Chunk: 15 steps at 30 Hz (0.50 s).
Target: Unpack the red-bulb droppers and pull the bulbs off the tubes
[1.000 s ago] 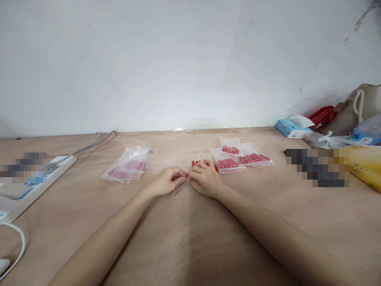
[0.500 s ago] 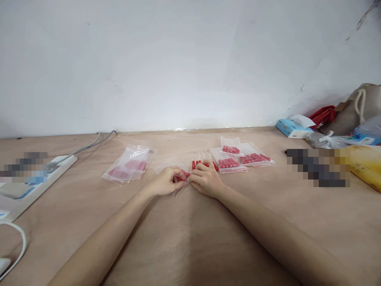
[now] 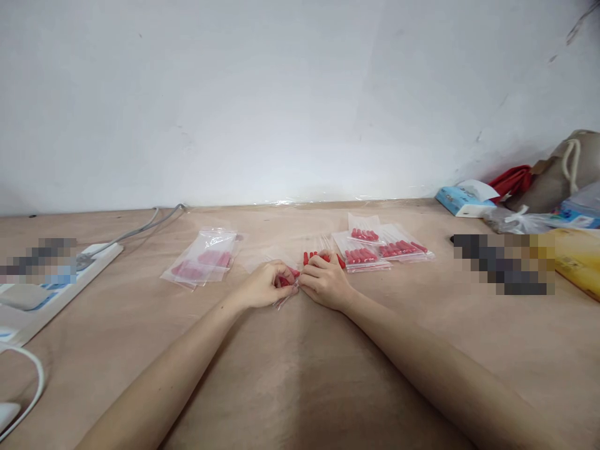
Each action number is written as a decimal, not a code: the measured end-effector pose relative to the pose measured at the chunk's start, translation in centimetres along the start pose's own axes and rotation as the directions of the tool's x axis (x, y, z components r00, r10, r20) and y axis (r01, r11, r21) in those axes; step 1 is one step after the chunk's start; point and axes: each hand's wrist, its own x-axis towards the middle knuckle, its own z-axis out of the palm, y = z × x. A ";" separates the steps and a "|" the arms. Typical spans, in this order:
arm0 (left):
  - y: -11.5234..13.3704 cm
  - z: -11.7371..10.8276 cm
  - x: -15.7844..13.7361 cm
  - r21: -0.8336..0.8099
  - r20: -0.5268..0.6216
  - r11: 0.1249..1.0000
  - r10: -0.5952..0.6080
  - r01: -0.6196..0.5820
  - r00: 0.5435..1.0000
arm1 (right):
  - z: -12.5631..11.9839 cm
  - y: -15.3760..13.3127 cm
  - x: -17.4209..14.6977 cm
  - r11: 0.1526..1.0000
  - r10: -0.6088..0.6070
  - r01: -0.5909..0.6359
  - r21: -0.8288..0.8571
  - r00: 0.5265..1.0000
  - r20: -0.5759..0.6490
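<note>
In the head view my left hand (image 3: 265,284) is closed in a pinch on a small clear plastic bag (image 3: 281,304) with red pieces (image 3: 284,282) in it. Close beside it, my right hand (image 3: 325,281) has its fingers curled and pressed together, their tips at the bag's edge by my left fingertips. Under and behind the right hand lie red-ended pieces with thin clear stems (image 3: 307,257), partly covered by the fingers. Just to the right are filled clear bags (image 3: 360,255) with rows of red pieces, overlapping one another.
Pinkish clear bags (image 3: 201,259) lie in a pile to the left. A white power strip (image 3: 100,253) with cables is at the far left. A tissue box (image 3: 462,201), a tied plastic bag (image 3: 518,220) and a yellow package (image 3: 579,256) line the right side. A wall (image 3: 300,100) rises behind.
Almost nothing differs. Both hands stay together at the bag, with only a slight shift of the fingertips; the whole view has moved a little.
</note>
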 end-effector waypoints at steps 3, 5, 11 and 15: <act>0.5 -0.1 0.0 0.088 -0.016 0.996 0.017 -0.015 1.000 | -0.1 0.0 0.0 1.000 -0.002 0.002 -0.008 1.000 -0.011; 0.9 -0.1 -0.1 0.152 -0.026 0.988 0.022 -0.018 0.999 | -0.1 0.0 0.1 1.000 -0.005 0.005 -0.014 1.000 -0.015; 0.8 0.6 -0.3 0.299 -0.086 0.952 0.097 -0.067 0.992 | -0.1 -0.1 0.1 0.999 -0.002 0.002 -0.043 1.000 0.004; 0.3 1.0 -0.2 0.396 -0.092 0.915 0.126 -0.079 0.988 | -0.2 -0.1 0.0 0.999 0.006 -0.006 -0.031 1.000 0.007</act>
